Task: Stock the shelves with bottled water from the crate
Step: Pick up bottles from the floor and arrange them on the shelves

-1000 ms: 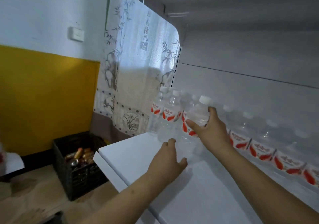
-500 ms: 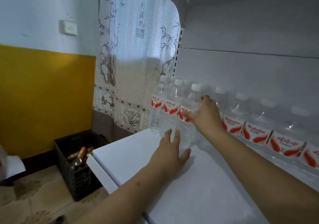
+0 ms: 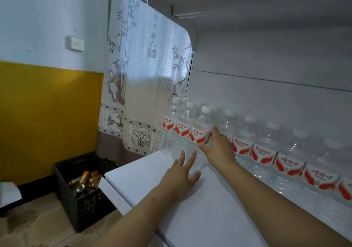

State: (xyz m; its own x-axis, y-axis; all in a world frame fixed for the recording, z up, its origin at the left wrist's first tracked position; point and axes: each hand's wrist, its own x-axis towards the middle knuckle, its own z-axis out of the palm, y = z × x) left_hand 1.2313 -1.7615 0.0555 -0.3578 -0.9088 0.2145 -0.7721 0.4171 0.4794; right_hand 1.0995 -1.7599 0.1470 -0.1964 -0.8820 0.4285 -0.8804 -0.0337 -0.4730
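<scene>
A clear water bottle [image 3: 199, 130] with a white cap and a red-and-white label stands at the left end of the white shelf [image 3: 200, 214], third in a short front row. My right hand [image 3: 219, 149] holds its right side, thumb across the front below the label, fingers up beside the label. My left hand [image 3: 181, 176] lies flat on the shelf, its straight fingertips touching the bottle's lower body. More bottles of the same kind [image 3: 285, 161] line the shelf's back wall to the right. The black crate [image 3: 80, 206] sits on the floor at lower left.
The crate holds several amber and metallic cans or bottles. A patterned curtain [image 3: 144, 75] hangs left of the shelf end. Another shelf [image 3: 266, 3] runs overhead. The yellow and white wall carries a socket [image 3: 74, 43]. Bare shelf surface lies in front of the bottle row.
My right hand carried the bottle down and left and stood it in the row, then slid lower on it. My left hand reached forward until its fingers touched the bottle's base.
</scene>
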